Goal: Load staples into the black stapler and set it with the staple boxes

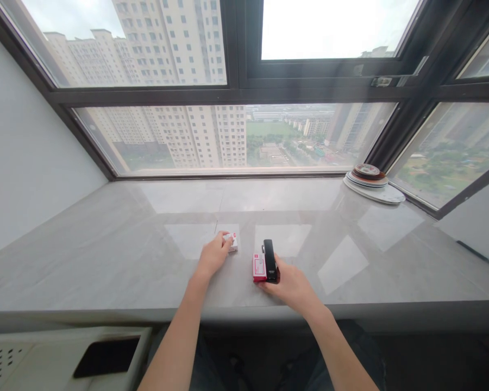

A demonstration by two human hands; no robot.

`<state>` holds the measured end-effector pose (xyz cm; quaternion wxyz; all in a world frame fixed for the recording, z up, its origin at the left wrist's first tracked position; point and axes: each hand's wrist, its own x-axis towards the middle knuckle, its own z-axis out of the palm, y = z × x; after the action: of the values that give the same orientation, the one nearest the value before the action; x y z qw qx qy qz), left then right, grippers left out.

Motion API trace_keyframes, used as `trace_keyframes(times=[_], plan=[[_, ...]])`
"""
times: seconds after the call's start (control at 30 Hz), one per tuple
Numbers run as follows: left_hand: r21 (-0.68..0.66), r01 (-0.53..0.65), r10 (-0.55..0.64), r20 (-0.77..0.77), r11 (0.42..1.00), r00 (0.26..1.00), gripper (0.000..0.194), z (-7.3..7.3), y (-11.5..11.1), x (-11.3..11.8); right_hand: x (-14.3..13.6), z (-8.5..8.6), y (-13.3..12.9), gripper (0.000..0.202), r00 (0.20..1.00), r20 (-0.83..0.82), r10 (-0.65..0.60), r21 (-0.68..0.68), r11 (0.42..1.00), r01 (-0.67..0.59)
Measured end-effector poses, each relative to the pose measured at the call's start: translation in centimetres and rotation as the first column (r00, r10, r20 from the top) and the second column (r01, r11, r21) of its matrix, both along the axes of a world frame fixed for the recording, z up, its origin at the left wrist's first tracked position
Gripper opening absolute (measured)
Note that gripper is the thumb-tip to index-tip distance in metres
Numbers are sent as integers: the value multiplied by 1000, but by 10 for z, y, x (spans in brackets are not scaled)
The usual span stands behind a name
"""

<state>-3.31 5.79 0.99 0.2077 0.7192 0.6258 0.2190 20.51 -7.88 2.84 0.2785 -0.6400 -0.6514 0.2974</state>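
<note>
A small white box with red print [233,243] rests on the pale stone windowsill [146,255], and the fingers of my left hand [214,255] are closed on its near left side. To its right stands a black stapler [269,259]. Right up against the stapler's left side is a red and white box [259,267]. My right hand [293,285] grips the stapler from the right, its thumb reaching under the near end of the red and white box. The far fingers of that hand are partly hidden behind the stapler.
A stack of plates or round mats [367,179] sits in the far right corner by the window frame [236,96]. A thin dark strip [478,255] lies along the right wall. Below the sill's front edge, a white cabinet-like object [36,358] stands at the left.
</note>
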Motion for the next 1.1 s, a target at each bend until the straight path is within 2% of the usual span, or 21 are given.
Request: trace_keyframes(times=[0.1, 0.2, 0.37, 0.57, 0.7, 0.8, 0.93, 1.1], plan=[[26, 131, -132, 14, 991, 991, 38, -4, -12, 40, 0, -3, 2, 77, 998, 60, 4, 12, 1000, -5], [47, 199, -200, 12, 979, 980, 44, -5, -23, 62, 0, -8, 2, 74, 995, 99, 7, 10, 1000, -8], [66, 206, -205, -18, 976, 978, 45, -6, -35, 70, -2, -11, 5, 71, 992, 126, 31, -4, 1000, -31], [77, 156, -153, -41, 985, 987, 44, -7, -45, 73, -3, -7, 6, 69, 993, 114, 43, -25, 999, -40], [68, 126, -123, -47, 990, 991, 46, -7, -46, 79, 2, -3, 7, 62, 997, -3, 73, -35, 997, -73], [51, 116, -113, -60, 992, 992, 47, -7, -45, 93, 18, 0, 9, 55, 991, -96, 96, -18, 995, -98], [18, 133, -132, -73, 991, 989, 45, -6, -43, 139, 59, 6, 10, 46, 984, -168, 68, -17, 997, -72], [-6, 238, -238, -50, 971, 970, 44, 0, -44, 235, 134, 19, 4, 40, 974, -175, -144, -56, 989, 136]])
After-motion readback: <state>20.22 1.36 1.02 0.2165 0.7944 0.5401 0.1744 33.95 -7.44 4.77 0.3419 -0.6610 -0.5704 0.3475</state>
